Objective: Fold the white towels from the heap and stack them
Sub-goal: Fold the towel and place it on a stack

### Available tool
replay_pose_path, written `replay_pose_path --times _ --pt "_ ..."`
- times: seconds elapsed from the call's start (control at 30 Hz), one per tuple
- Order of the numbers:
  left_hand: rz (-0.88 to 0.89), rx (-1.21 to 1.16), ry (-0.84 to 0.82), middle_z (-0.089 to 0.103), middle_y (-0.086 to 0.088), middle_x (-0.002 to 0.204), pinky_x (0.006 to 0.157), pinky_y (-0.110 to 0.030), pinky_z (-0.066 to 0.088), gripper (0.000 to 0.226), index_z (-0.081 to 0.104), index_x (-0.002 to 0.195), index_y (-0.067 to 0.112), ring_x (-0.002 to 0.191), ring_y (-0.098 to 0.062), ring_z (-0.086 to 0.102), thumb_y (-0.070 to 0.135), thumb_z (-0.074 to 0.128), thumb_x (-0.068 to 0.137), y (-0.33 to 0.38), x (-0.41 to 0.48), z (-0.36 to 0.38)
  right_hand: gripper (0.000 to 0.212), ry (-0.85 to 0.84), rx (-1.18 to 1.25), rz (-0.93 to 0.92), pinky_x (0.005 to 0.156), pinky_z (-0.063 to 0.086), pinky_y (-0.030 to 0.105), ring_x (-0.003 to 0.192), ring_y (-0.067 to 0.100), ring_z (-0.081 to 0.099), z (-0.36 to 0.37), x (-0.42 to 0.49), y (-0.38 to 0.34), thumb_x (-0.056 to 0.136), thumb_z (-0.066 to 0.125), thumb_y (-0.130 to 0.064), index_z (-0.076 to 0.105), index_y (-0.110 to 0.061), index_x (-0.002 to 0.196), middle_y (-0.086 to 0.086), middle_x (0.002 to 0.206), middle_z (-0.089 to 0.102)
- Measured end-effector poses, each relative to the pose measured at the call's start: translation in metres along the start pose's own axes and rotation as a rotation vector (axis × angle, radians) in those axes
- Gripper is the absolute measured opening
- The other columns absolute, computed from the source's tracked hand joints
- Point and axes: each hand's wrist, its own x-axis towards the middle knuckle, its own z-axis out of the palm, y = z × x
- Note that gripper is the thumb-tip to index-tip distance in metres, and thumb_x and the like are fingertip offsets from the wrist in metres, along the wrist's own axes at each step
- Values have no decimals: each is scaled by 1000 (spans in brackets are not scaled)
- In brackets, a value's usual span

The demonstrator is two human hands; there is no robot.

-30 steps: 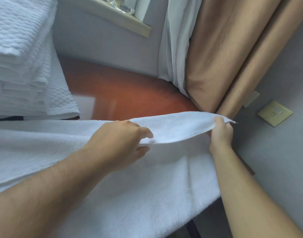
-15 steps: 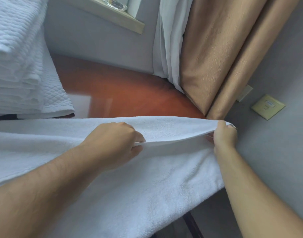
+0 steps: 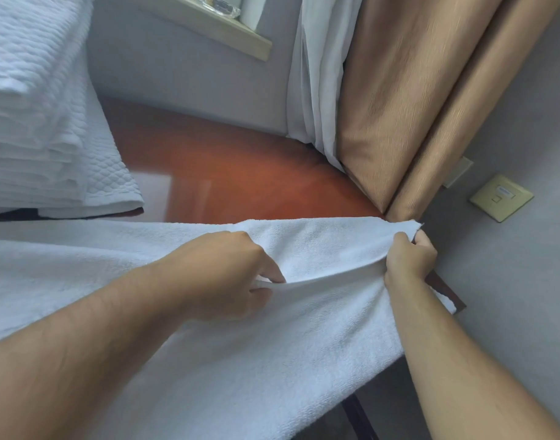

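A large white terry towel [image 3: 272,354] lies spread over the near half of a glossy red-brown table [image 3: 240,173] and hangs over its right end. My left hand [image 3: 227,274] pinches the towel's upper edge near the middle. My right hand [image 3: 410,257] grips the same edge at its far right corner, by the table's corner. The edge is stretched between both hands and folded a little over the layer below. A tall stack of folded white quilted towels [image 3: 34,122] stands on the table at the far left.
Tan curtains [image 3: 415,90] and a white sheer curtain [image 3: 316,74] hang down to the table's back right. A grey wall with a beige socket plate [image 3: 500,196] is at the right. A window sill [image 3: 221,30] runs along the back.
Both hands have lowered the towel's lifted edge toward the table and drawn it tauter. My right hand has shifted slightly right to the table corner.
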Motion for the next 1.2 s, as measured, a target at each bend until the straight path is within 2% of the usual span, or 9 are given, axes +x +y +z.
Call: replay_pose_path --times 0.1,0.23,0.37,0.47,0.53,0.67,0.9,1.07,1.2 --pt "16 0 6 70 18 106 75 -31 55 35 59 124 55 97 -10 64 41 53 92 0 0 1 59 36 -42 32 102 47 23 126 12 57 0 -1 -3 87 45 -1 57 -16 143 -5 139 61" --pt "57 30 36 67 17 104 74 -31 53 35 58 126 54 99 -10 61 41 51 95 4 1 3 61 109 -148 -13 101 38 23 134 25 50 2 -4 -11 90 45 -1 44 -9 151 11 147 51" --pt "52 53 32 66 18 106 74 -30 51 32 59 124 54 101 -10 60 43 49 96 6 1 4 35 98 -646 -362 94 41 43 119 40 49 3 -25 -29 83 59 -12 62 -7 117 18 129 56" --pt "47 44 10 66 19 103 75 -31 53 32 58 122 59 97 -10 61 44 49 95 6 1 4 24 -409 -772 -382 86 39 38 99 28 49 16 -49 -38 86 48 -41 45 -19 78 12 97 53" --pt "46 36 -9 64 17 95 71 -31 53 33 56 122 61 92 -10 60 44 50 95 5 0 3 45 -718 -972 -265 101 33 42 121 24 46 21 -61 -36 90 30 -62 58 -29 103 5 121 54" --pt "9 74 -41 53 18 95 66 -26 39 34 52 129 62 100 -9 56 46 46 100 8 -1 5 82 -765 -1167 -199 125 -1 47 156 26 -7 19 -71 -32 96 15 -70 4 -23 163 0 171 -5" --pt "-160 212 188 53 16 119 92 -28 36 49 48 140 42 113 -10 45 59 41 95 -16 -84 -27 44 -694 -820 -459 112 29 39 139 27 35 32 -128 -67 100 44 -37 59 -15 134 5 147 49" --pt "-795 49 752 57 16 81 76 -27 33 10 65 98 29 85 -16 54 28 55 95 -74 -207 -76 30 -975 -284 -870 92 26 15 116 22 49 49 -253 -111 92 57 -33 75 -17 111 2 122 64" --pt "-1239 -8 694 66 2 80 73 -33 37 32 64 93 18 87 -23 57 45 47 97 -86 -257 -89 15 -1216 -95 -1099 89 45 30 100 26 58 45 -327 -133 87 70 -18 77 -13 99 3 99 67"
